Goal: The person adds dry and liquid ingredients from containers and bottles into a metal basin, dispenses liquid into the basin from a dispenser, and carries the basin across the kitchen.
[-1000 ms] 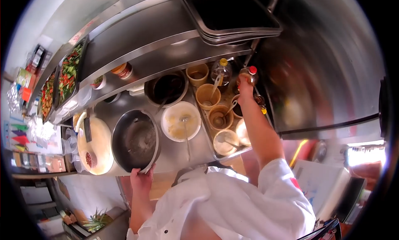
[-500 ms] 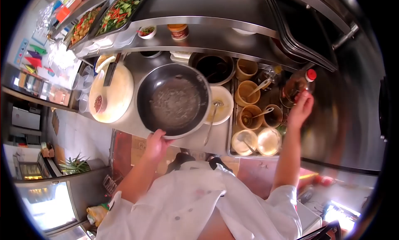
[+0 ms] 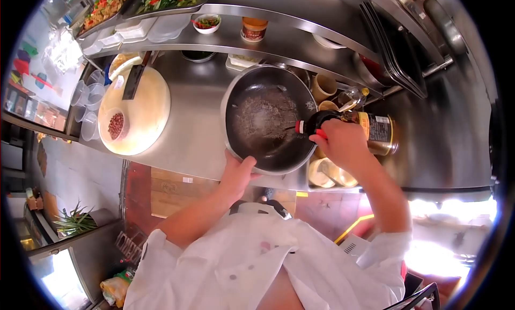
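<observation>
A large dark metal bowl (image 3: 265,119) is tilted slightly over the counter. My left hand (image 3: 238,176) grips its lower rim, thumb on the outside. From the right, my right hand (image 3: 343,141) is wrapped round a dark sauce bottle (image 3: 380,128) with a yellow and black label. The bottle lies nearly level, its red neck over the bowl's right rim, and a thin dark stream shows at its mouth. Inside the bowl is a greyish, rough-looking bottom. Partly hidden behind the bowl and bottle are tan tubs (image 3: 324,86) and a yellow-capped bottle (image 3: 354,97).
On the left a round cutting board (image 3: 155,117) holds a cleaver (image 3: 134,82) and a small cup of reddish bits (image 3: 116,125). Above runs a steel shelf (image 3: 289,55) with a small bowl (image 3: 206,24) and an orange-lidded tub (image 3: 253,29). Black trays (image 3: 394,52) stand at upper right.
The bowl has moved right, over the tubs' side. The bottle, upright at the far right before, is now tipped on its side at the bowl's rim in my right hand.
</observation>
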### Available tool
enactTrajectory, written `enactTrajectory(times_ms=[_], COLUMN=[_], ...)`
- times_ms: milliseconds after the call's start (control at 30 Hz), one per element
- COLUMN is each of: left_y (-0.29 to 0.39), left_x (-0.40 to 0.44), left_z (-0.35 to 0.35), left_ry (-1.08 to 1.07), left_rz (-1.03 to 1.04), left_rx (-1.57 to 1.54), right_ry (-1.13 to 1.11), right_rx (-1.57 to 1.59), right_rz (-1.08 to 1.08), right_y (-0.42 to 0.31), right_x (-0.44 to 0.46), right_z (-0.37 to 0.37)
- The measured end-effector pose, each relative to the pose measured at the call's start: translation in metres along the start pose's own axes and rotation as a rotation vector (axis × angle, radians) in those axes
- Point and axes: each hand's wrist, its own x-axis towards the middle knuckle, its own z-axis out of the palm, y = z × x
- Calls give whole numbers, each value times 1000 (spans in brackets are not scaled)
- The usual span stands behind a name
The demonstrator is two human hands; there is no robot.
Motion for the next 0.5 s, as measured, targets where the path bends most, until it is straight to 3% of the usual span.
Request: enactTrajectory(times_ms=[233,500], left_y=[19,29], left_x=[-16,-27], left_z=[-40,-75], left_ry=[-16,-39], left_rz=[-60,-93], left_rx=[15,8], right_ry=[-203,-342], right_rx=[-275,-355], right_rz=[48,44], right_y=[-76,-123], right_x=[39,56], right_z=[-18,-41])
